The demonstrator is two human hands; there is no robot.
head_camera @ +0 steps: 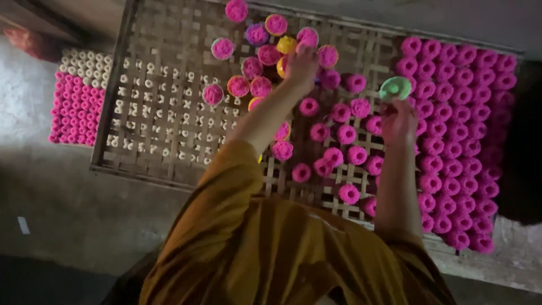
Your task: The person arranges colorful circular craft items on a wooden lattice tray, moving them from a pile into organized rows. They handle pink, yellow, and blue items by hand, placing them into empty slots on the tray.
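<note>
Mustard-brown sleeves (282, 254) fill the bottom of the frame, cut off by its lower edge, and both forearms rise from them toward the woven bamboo tray (164, 113) above. Left hand (301, 66) reaches up to the upper middle of the frame and rests among a loose cluster of pink moulded pieces in coloured cups (259, 53); its fingers are curled down onto one of them, but the back of the hand hides the fingertips, so whether the grip pinches a piece or only touches it cannot be told. Right hand (398, 121) sits right of centre, its fingers pressed together on the underside of a small green cup (395, 87) held just above the tray; what lies inside the cup is hard to make out.

Scattered pink pieces (339, 152) lie on the tray between and below the two hands, some half covered by the forearms. At the right of the frame, tight rows of pink pieces (463, 124) run from the top downward, their far edge fading into shadow. At the upper left, a second block of pink pieces with pale ones above (76, 101) is partly hidden behind the tray's rim. Small pale dots (164, 121) show through the tray's lattice on its left half; what they are is unclear. Dim grey floor (68, 214) lies at the lower left.
</note>
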